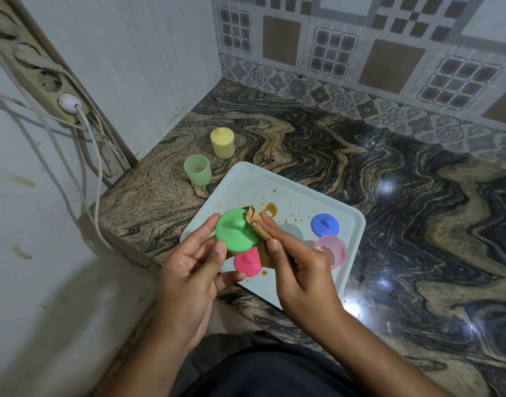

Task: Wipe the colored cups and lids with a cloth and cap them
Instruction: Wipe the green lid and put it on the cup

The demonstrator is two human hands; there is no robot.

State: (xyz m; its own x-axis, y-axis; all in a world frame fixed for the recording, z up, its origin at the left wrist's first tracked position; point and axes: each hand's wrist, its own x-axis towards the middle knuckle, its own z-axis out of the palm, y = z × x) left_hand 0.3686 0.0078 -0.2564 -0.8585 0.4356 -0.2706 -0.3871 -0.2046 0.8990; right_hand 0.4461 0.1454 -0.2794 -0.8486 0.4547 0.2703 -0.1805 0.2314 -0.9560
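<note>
1. The swirled marble countertop (pixel 389 210) fills the scene and runs back to a tiled wall.
2. On it, near the front edge, sits the white tray (pixel 289 184), turned at an angle.
3. Above the tray's near corner is the left hand (pixel 188 279), fingers curled, gripping the green lid (pixel 234 233) by its rim between thumb and fingertips, knob side up.
4. The right hand (pixel 300 276) is right beside it, pinching a crumpled brown cloth (pixel 256 223) and pressing it against the lid's right edge.
5. Back on the counter, off the tray, the yellow cup (pixel 223 143) stands capped. The green cup (pixel 198 169) stands open just in front of it.
6. On the tray, the pink cup (pixel 333 249) lies on its side, right of the right hand.
7. The blue lid (pixel 324 224) rests just behind that cup.
8. The pink lid (pixel 247 263) lies on the tray below the green lid.
9. Brown spill marks (pixel 270 209) dot the tray beyond the cloth.
</note>
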